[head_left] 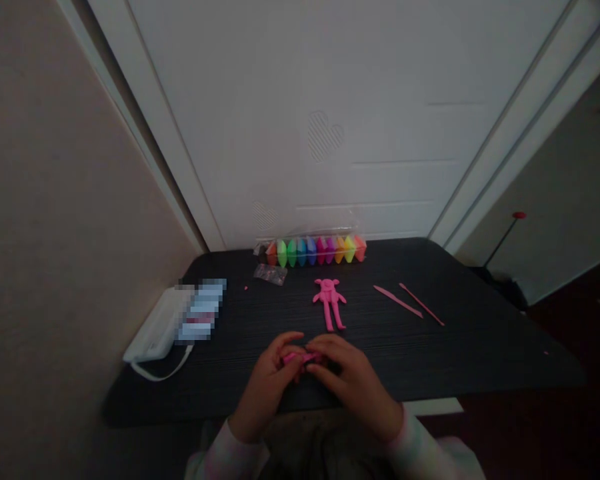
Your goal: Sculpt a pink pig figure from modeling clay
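With left hand (269, 373) and right hand (351, 371) curled, pinched a smooth pink strip (300, 358) near a flat, long-legged, clay-like figure (329, 293) on a grained black tabletop (220, 380).

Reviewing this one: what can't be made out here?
All in the head view:
- Full shape of the pink piece: covered by fingers of the left hand and right hand.
- Content of the pale blue patch: pixelated.
- What the pink speck is: too small.
- The sleeves: cut off by the bottom edge.
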Demonstrator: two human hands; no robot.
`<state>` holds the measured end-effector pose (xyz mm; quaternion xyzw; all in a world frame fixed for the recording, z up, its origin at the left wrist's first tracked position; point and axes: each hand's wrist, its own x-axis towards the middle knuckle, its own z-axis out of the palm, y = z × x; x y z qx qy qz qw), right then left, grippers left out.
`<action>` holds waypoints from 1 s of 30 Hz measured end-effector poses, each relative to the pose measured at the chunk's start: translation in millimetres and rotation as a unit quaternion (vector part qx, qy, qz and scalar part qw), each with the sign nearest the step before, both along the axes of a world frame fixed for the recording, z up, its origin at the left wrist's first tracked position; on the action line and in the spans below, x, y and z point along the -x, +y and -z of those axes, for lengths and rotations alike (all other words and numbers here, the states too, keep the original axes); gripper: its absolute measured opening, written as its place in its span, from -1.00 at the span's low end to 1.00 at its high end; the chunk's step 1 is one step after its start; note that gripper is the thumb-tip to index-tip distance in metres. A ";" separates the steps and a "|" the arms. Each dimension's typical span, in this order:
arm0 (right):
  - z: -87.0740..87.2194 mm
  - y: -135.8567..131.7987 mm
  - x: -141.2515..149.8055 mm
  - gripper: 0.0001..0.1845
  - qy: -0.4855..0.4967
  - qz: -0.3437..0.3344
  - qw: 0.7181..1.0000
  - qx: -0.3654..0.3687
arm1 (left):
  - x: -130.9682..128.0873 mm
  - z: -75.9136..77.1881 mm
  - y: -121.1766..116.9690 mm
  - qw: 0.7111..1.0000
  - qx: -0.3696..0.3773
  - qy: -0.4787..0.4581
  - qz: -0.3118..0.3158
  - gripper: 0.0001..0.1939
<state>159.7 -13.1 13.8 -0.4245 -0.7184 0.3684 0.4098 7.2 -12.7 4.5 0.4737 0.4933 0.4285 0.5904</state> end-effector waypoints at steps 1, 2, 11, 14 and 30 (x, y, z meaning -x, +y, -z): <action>2.0 -0.3 3.1 -0.84 -0.011 -0.007 1.000 -0.017 | -0.2 -1.4 -0.5 1.000 -0.001 0.003 0.002 -0.63; 3.7 -0.6 5.3 -0.86 -0.022 -0.010 0.999 -0.031 | -0.5 -3.0 -1.2 1.000 -0.001 0.007 0.005 -0.63; 8.7 0.9 -6.0 -0.94 0.080 0.055 0.992 0.086 | -2.4 -4.1 -1.5 0.999 -0.019 0.031 -0.006 -0.77; 10.2 6.8 -13.8 -0.88 0.276 0.071 0.937 0.202 | -3.1 -1.0 -0.8 0.999 -0.027 -0.014 -0.016 -0.79; 12.0 3.7 -6.5 -0.88 0.222 -0.016 0.960 0.169 | -22.0 3.3 -2.9 0.991 -0.004 -0.111 0.076 -0.66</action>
